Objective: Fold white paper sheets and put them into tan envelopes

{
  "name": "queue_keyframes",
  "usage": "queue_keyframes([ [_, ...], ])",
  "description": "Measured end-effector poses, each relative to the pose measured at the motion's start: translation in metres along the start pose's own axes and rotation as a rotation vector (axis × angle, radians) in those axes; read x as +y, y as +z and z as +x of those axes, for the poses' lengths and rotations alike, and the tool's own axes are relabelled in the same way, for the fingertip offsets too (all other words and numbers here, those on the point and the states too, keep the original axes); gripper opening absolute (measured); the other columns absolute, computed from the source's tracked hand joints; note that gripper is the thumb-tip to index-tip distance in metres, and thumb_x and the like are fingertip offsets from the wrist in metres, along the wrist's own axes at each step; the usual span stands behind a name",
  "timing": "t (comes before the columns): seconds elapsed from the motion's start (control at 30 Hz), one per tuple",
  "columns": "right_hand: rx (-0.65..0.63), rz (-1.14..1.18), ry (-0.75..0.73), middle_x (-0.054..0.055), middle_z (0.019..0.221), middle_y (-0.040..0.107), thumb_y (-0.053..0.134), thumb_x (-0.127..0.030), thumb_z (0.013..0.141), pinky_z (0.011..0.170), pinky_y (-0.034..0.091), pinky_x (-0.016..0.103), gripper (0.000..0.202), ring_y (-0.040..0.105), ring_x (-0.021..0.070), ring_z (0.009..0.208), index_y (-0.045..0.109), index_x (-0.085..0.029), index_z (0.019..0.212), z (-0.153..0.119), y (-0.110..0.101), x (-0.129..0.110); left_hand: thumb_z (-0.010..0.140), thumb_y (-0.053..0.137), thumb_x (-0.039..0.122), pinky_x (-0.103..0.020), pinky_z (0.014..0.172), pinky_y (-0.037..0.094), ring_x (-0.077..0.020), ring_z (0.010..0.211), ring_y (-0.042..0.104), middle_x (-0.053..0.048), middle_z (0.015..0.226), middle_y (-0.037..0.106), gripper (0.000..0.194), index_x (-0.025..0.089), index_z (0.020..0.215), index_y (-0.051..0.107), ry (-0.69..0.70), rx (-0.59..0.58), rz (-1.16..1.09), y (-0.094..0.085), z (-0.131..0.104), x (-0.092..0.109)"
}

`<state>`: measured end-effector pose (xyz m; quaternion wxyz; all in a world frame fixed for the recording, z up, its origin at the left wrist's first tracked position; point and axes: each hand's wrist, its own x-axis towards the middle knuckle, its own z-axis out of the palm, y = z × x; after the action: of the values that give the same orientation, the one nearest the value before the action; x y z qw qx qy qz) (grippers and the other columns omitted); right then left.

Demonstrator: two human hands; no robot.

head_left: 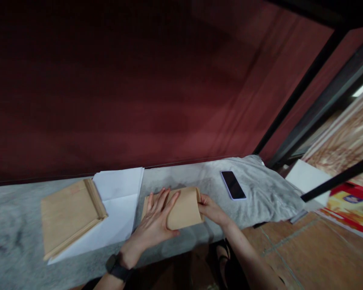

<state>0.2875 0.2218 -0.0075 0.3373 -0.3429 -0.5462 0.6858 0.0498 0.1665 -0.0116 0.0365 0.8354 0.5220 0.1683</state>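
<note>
A brown paper envelope (pixel 185 209) lies on the grey cloth (pixel 205 171) in front of me. My left hand (pixel 159 215), with a dark watch on its wrist, rests flat on the envelope's left part, fingers spread. At the envelope's right end is my right hand (pixel 210 208); its fingers are closed at the open edge and partly hidden inside it. Left of my hands, a stack of brown envelopes (pixel 71 215) lies partly on white paper sheets (pixel 122 201).
A phone (pixel 233 185) lies on the cloth right of my hands. Behind the cloth stands a dark red wall (pixel 139 100). Black metal bars (pixel 299 92), a white box (pixel 307 181) and a red printed box (pixel 351 207) are at the right, by the tiled floor (pixel 314 253).
</note>
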Motion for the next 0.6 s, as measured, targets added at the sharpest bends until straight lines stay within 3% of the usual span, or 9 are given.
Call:
queue_keyframes([
  [0.1,-0.021,-0.012,-0.015,-0.004,0.076,0.072,0.080,-0.047,0.072,0.077,0.051,0.030,0.028,0.067,0.0180,0.078,0.072,-0.023,0.085,-0.002,-0.002,0.000,0.064,0.082,0.047,-0.061,0.121,0.010,-0.0389,0.148,0.027,-0.014,0.159,0.032,0.124,0.029,0.161,0.007,0.004,-0.012,-0.014,0.000,0.001,0.002],
  [0.23,-0.060,-0.018,-0.050,-0.003,0.079,0.073,0.076,-0.045,0.077,0.078,0.052,0.031,0.024,0.068,0.0178,0.080,0.073,-0.023,0.086,-0.004,-0.005,-0.002,0.065,0.081,0.044,-0.056,0.118,0.022,-0.0377,0.141,0.036,-0.014,0.156,0.036,0.121,0.028,0.160,0.009,0.001,0.002,0.004,-0.003,0.004,0.006],
  [0.43,-0.051,-0.017,-0.037,-0.002,0.079,0.074,0.076,-0.041,0.075,0.075,0.054,0.031,0.023,0.069,0.0187,0.080,0.074,-0.022,0.089,-0.005,-0.009,0.000,0.066,0.080,0.039,-0.058,0.115,0.023,-0.0414,0.139,0.035,-0.016,0.162,0.023,0.112,0.030,0.159,0.018,0.028,0.054,0.109,-0.003,0.007,0.009],
  [0.6,0.046,0.012,-0.003,-0.003,0.074,0.073,0.077,-0.035,0.072,0.068,0.055,0.031,0.021,0.069,0.0200,0.078,0.074,-0.025,0.090,-0.003,-0.011,0.009,0.070,0.077,0.040,-0.059,0.117,0.019,-0.0379,0.134,0.042,-0.015,0.149,0.042,0.108,0.030,0.159,0.018,0.044,0.051,0.119,0.002,0.008,0.010],
])
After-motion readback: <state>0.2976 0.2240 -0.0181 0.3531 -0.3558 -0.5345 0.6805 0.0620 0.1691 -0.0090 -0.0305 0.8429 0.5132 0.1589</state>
